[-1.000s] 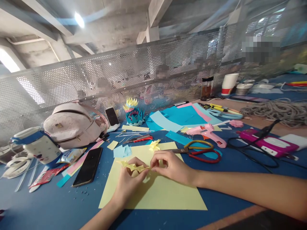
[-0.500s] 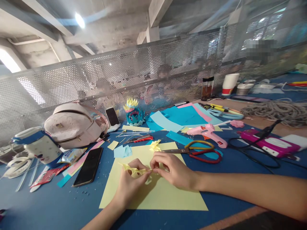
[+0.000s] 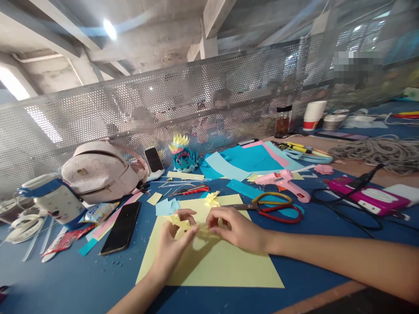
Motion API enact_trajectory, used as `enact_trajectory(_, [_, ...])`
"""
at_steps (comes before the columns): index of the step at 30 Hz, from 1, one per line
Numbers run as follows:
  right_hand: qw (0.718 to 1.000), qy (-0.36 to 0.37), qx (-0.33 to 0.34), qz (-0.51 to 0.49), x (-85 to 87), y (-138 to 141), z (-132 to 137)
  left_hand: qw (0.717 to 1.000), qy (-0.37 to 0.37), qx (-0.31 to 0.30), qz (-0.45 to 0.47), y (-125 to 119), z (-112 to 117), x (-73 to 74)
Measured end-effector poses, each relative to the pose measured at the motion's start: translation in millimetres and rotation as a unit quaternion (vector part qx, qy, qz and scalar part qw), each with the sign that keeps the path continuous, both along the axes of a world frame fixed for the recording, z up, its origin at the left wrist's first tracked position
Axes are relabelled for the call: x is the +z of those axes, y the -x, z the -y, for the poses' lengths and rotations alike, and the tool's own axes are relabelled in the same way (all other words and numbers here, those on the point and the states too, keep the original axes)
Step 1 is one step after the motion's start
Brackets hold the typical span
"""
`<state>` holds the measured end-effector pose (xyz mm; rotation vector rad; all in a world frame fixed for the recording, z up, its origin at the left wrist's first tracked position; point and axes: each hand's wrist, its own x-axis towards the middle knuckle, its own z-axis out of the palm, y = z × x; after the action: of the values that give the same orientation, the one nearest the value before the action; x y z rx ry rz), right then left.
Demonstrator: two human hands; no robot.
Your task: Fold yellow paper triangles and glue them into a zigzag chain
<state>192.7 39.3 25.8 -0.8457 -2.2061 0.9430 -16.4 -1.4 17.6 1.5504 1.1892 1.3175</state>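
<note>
Between my two hands is a folded, zigzag strip of yellow paper (image 3: pixel 180 223). My left hand (image 3: pixel 168 246) holds its left part, with the thumb and fingers curved around it. My right hand (image 3: pixel 237 229) is closed with bent fingertips at the strip's right end, which they partly hide. Both hands are over a large pale yellow sheet (image 3: pixel 225 272) lying flat. Just beyond my right hand, another folded yellow paper piece (image 3: pixel 212 199) sits on the sheet's far edge. Scissors (image 3: pixel 273 207) with red and yellow handles lie beside it, blades partly over the sheet.
Blue squares (image 3: pixel 167 206), red-handled pliers (image 3: pixel 196 189) and a pink glue gun (image 3: pixel 284 181) lie around the sheet. A blue-and-yellow paper piece (image 3: pixel 183 157) stands behind. Left are a black phone (image 3: pixel 121 227), a backpack (image 3: pixel 100 170) and a bottle (image 3: pixel 55 200); right, a magenta device (image 3: pixel 368 195).
My left thumb and fingers have spread apart, and the left hand has shifted slightly left. More of the yellow strip shows between the hands. The right hand has hardly moved.
</note>
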Motion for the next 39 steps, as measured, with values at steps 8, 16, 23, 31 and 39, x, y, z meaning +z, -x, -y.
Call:
enact_trajectory(8, [0.994, 0.027, 0.034, 0.105, -5.6, -3.8, -6.5, 0.986, -0.087, 0.142, -0.028, 27.6, -11.0, 12.7])
enact_trajectory(16, [0.983, -0.038, 0.076, 0.165, 1.6, -8.1, -5.4, 0.872, -0.37, -0.093, -0.308, 20.2, -3.3, 6.6])
enact_trajectory(23, [0.977, -0.1, 0.081, 0.17, -1.3, -8.1, -7.4, 0.803, -0.417, -0.193, -0.381, 13.4, -6.9, -2.0])
enact_trajectory(31, [0.979, -0.082, 0.07, 0.174, 2.8, -8.8, -4.0, 0.816, -0.377, -0.233, -0.371, 13.3, -7.7, -3.2])
enact_trajectory(39, [0.979, -0.087, 0.087, 0.161, 0.6, -9.4, -6.7, 0.819, -0.365, -0.232, -0.377, 13.2, -6.1, -1.6])
